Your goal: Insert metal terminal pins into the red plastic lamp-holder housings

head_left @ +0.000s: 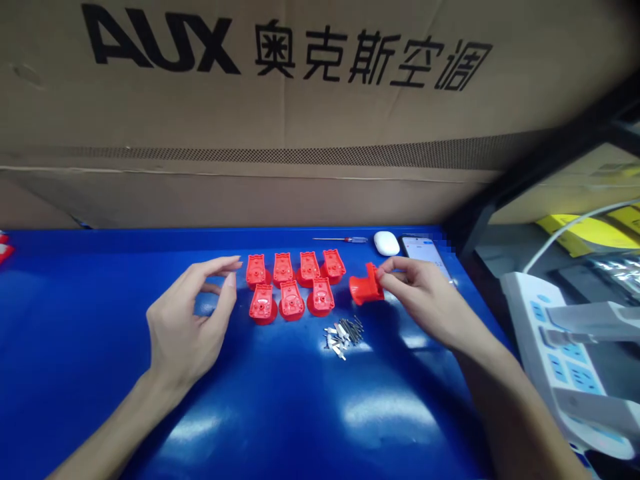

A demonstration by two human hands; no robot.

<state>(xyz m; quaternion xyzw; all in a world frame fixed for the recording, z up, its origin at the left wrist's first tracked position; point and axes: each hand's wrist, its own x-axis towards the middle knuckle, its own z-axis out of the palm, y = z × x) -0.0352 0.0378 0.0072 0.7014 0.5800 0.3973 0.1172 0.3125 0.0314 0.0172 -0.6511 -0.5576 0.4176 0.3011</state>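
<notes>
My right hand [417, 288] pinches a red plastic part [367, 288] at its right edge, to the right of the other red parts. My left hand [193, 317] is held over the blue surface with thumb and fingers apart and nothing between them. Several similar red parts [291, 300] stand in two rows between my hands, the nearest ones just right of my left fingertips. In front of them lies a small pile of dark screws [353, 330] and small metal pieces [339, 339].
Behind the parts, a screwdriver [350, 239], a white rounded case [387, 243] and a phone [425, 252] lie on the blue table [280, 413]. A large cardboard box [280, 120] spans the back. A white power strip [565, 353] is at right, beside a dark metal post [480, 230].
</notes>
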